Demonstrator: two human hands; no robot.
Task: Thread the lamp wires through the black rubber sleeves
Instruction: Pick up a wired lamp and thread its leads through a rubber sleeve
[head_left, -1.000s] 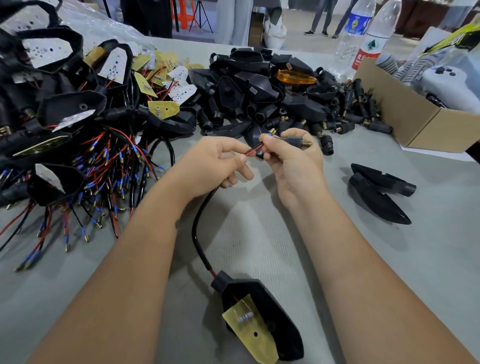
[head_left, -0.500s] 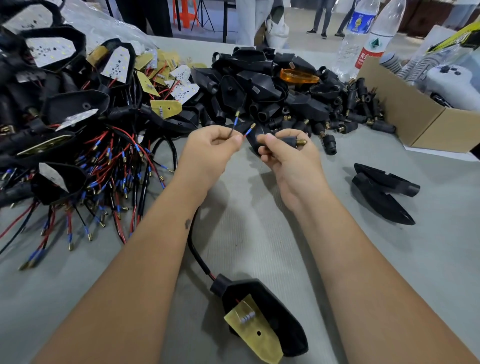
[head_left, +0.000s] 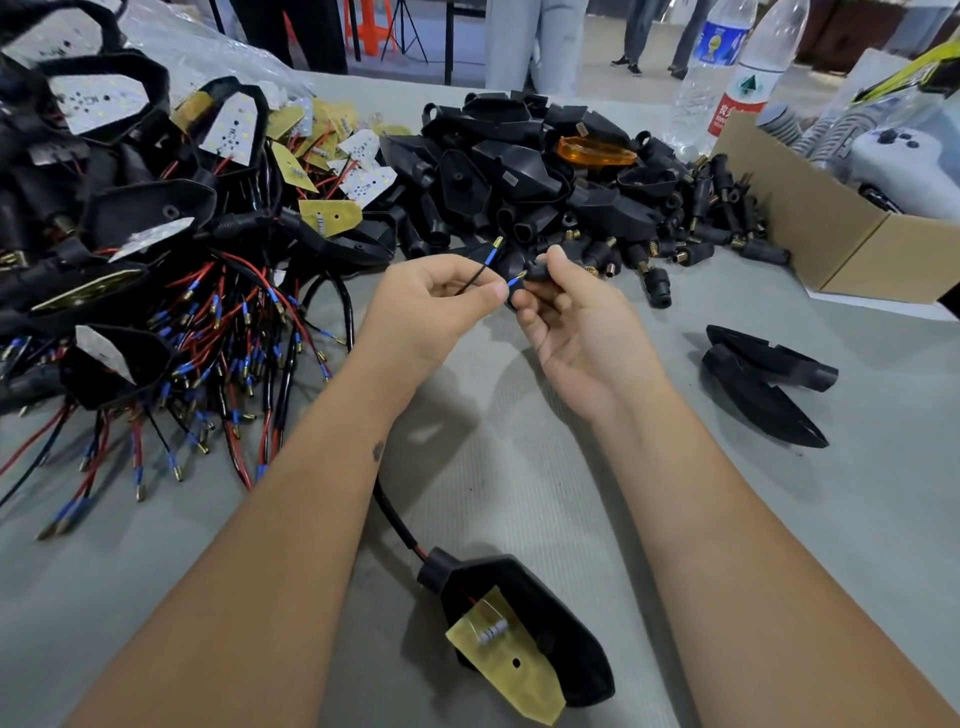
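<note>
My left hand (head_left: 431, 306) pinches two thin lamp wires (head_left: 480, 270) with blue crimps and brass tips. One tip points up and the other meets the mouth of a small black rubber sleeve (head_left: 535, 273). My right hand (head_left: 576, 322) pinches that sleeve between thumb and fingertips. The wires run down under my left forearm as a black cable (head_left: 395, 519). It leads to a black lamp housing (head_left: 540, 623) with a yellow circuit board, lying on the grey table (head_left: 493, 467) near me.
A heap of wired lamp housings (head_left: 130, 234) with red and black leads fills the left. Empty black housings (head_left: 519, 166) and loose sleeves (head_left: 696, 228) lie behind my hands. Two black shells (head_left: 763, 384) sit to the right, a cardboard box (head_left: 831, 234) and water bottles (head_left: 727, 78) beyond.
The wire ends have come free above my left fingers and now point toward the sleeve. My right hand has turned its palm upward and holds the sleeve at the wire tip.
</note>
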